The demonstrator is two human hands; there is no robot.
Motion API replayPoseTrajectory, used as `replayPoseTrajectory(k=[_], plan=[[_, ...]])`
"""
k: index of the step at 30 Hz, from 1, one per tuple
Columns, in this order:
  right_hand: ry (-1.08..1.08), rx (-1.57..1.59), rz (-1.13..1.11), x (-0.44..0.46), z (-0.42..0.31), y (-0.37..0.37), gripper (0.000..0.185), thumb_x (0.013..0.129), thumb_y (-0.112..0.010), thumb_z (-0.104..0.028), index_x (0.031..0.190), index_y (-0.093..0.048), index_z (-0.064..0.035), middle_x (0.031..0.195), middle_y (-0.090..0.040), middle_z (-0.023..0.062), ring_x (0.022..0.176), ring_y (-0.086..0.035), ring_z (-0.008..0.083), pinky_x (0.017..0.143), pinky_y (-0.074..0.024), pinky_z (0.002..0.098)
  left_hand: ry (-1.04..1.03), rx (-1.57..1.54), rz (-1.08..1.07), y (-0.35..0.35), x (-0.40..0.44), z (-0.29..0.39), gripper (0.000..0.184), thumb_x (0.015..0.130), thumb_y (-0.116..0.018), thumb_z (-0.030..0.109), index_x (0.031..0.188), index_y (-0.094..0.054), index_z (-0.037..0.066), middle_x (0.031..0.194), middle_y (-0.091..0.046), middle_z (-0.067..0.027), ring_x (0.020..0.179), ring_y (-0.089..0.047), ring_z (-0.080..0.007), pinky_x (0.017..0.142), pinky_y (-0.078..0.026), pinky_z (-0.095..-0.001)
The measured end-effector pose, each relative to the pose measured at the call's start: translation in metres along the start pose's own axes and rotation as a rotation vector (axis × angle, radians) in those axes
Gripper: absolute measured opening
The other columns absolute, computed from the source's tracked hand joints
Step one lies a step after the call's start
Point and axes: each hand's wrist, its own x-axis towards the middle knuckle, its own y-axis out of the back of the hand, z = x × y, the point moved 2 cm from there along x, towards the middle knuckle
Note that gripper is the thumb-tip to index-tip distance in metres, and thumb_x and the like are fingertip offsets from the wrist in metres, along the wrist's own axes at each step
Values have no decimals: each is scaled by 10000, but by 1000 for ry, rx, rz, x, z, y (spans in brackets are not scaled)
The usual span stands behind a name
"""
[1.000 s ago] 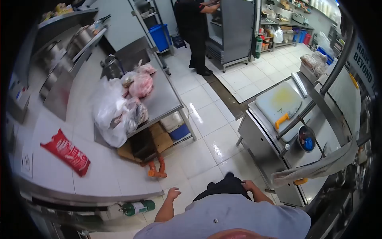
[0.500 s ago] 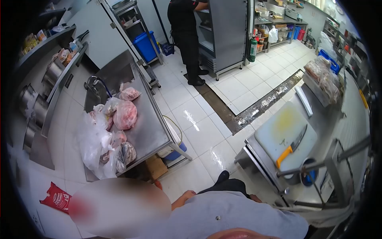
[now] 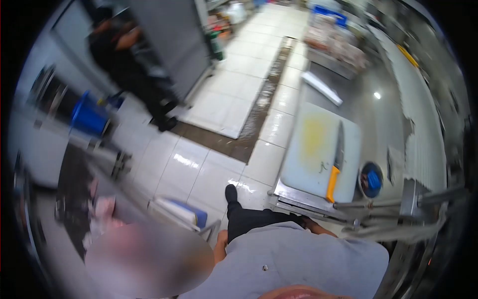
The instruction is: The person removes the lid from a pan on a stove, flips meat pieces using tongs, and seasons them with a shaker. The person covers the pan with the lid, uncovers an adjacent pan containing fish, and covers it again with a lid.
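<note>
My left hand (image 3: 222, 241) hangs low beside my dark trousers, touching nothing that I can make out, its fingers too small and blurred to read. On the other side of my body, my right hand (image 3: 311, 225) is down near the front edge of the steel counter, mostly dark and indistinct. On that counter lies a white cutting board (image 3: 308, 169) with a yellow stain. A knife with an orange handle (image 3: 332, 184) rests on the board. Right of it stands a round metal container (image 3: 371, 180) with something blue inside.
A person in black (image 3: 124, 65) stands by a tall grey cabinet (image 3: 174, 45). A floor drain (image 3: 259, 109) crosses the white tiles. Bagged goods (image 3: 333, 42) sit behind the counter. A blue bin (image 3: 89, 115) and blurred pink bags (image 3: 104, 207) are on the left.
The view has swung to the right, so the counter with the board is nearer the middle and the sink table has slid to the lower left. One of my feet is further forward.
</note>
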Motion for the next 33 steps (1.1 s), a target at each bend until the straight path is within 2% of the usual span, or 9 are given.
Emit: replayPoseTrajectory(k=[3,6,9,13,18,20,22,26,33], plan=[[-500,-233,-158,22,6,-21,272,796,-476,-233,1011,-506,-68,884,-581,110,714,-587,218,587,-493,343,-181,369,-133,52,58,4,311,788,-404,246,866,-600,16,866,-591,-194,839,-561,-349,737,-434,-411],[-557,-153,-117,40,24,-49,366,779,-453,-324,996,-535,-41,809,-592,140,582,-584,219,498,-485,326,-391,408,-130,107,115,-4,262,779,-440,222,860,-592,24,756,-603,-185,704,-588,-324,620,-459,-412],[-571,-129,-150,56,-8,-78,351,794,-421,-322,963,-549,-42,776,-598,119,560,-581,215,485,-482,323,300,-527,-223,163,167,-7,205,729,-552,162,894,-565,42,681,-584,-109,562,-567,-233,475,-447,-337],[-621,143,103,89,-75,-119,329,772,-453,-314,891,-566,-28,761,-596,125,595,-582,252,537,-478,349,329,-380,-187,253,232,35,164,722,-526,130,828,-576,16,571,-547,-77,428,-500,-157,367,-373,-259],[277,585,824,125,-118,-156,335,747,-494,-317,862,-570,-13,734,-584,154,654,-579,274,601,-459,360,85,-134,-233,297,328,91,157,742,-518,136,845,-536,19,593,-537,-68,467,-510,-132,359,-348,-225],[186,316,982,108,-186,-118,350,712,-529,-312,868,-571,-2,740,-586,170,717,-573,294,650,-436,367,7,-88,-257,300,354,135,192,742,-523,147,882,-544,17,608,-546,-69,480,-517,-134,378,-363,-233],[-342,194,471,132,-181,-121,340,703,-525,-303,863,-592,-11,794,-599,179,750,-577,313,657,-439,373,-74,-140,-311,296,378,181,219,724,-548,139,866,-577,-25,661,-577,-100,562,-556,-152,503,-476,-268],[-423,303,494,237,-195,-5,335,701,-525,-302,864,-597,-18,819,-597,182,764,-577,316,666,-439,377,-144,-202,-478,294,412,266,257,782,-537,195,949,-546,0,676,-571,-65,565,-542,-133,453,-410,-239],[-488,410,349,338,-183,23,326,694,-525,-298,867,-608,-34,878,-592,188,798,-577,324,685,-442,388,-73,-201,-388,348,495,268,202,782,-542,199,897,-544,33,619,-542,-37,496,-520,-124,395,-370,-244]])
